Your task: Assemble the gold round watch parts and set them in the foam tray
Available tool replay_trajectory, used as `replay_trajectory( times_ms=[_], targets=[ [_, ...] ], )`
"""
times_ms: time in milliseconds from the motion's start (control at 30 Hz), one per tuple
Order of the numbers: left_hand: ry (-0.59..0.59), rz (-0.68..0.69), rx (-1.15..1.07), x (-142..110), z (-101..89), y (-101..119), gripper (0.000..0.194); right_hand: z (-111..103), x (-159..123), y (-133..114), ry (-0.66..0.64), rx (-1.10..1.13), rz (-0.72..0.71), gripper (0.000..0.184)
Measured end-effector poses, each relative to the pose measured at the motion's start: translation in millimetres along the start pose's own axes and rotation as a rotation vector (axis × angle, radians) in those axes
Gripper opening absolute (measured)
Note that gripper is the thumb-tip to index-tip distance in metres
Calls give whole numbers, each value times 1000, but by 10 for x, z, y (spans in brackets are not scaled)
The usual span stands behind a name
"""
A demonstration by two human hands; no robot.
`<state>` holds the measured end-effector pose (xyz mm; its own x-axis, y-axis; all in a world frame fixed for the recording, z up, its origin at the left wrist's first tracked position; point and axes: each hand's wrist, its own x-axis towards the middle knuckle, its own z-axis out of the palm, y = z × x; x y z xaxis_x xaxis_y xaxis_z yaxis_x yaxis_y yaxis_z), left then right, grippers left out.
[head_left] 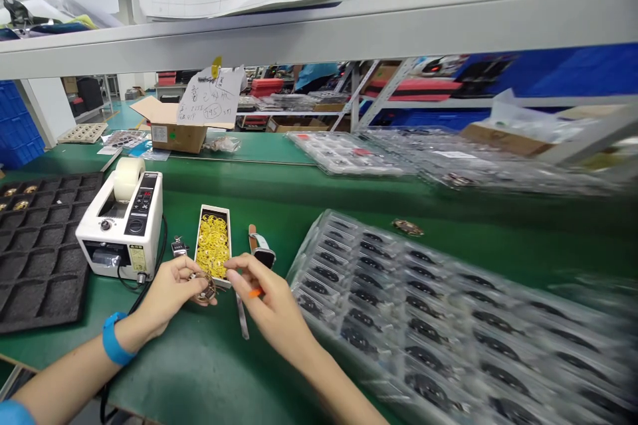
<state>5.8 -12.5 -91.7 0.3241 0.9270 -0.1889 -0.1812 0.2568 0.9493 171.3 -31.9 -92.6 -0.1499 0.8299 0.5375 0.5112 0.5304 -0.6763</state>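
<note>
My left hand (174, 289) is closed around the edge of a round, copper-coloured metal part (203, 289) with dark areas. My right hand (269, 302) is at the near right corner of a white box (229, 226) filled with yellow rings (213, 246) that look like small rubber bands. Its thumb and forefinger are close together; whatever lies between the tips is too small to make out. Something orange (255, 293) shows against its fingers. Below runs a narrow silver strip (242, 319), perhaps tweezers. A small tally counter (179, 247) stands behind my left hand.
Left are a white tape dispenser (122, 222) and a black compartment tray (44, 252). Behind my right hand lies a wristwatch (262, 249). Clear plastic trays (423, 305) of dark parts fill the right, with a similar metal part (407, 227) beyond. A shelf beam (319, 33) crosses above.
</note>
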Motion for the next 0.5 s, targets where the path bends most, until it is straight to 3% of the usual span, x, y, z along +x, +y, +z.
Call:
replay_trajectory(
  times_ms=[133,333,500],
  targets=[
    [-57,-10,18,-20,-20,25,27,-31,15,18,-260,112,-6,17],
    [-65,19,124,-24,-7,31,18,49,-49,-19,-285,120,-33,25],
    [-44,-6,162,-15,11,33,16,108,-61,1,-318,157,27,38]
  ],
)
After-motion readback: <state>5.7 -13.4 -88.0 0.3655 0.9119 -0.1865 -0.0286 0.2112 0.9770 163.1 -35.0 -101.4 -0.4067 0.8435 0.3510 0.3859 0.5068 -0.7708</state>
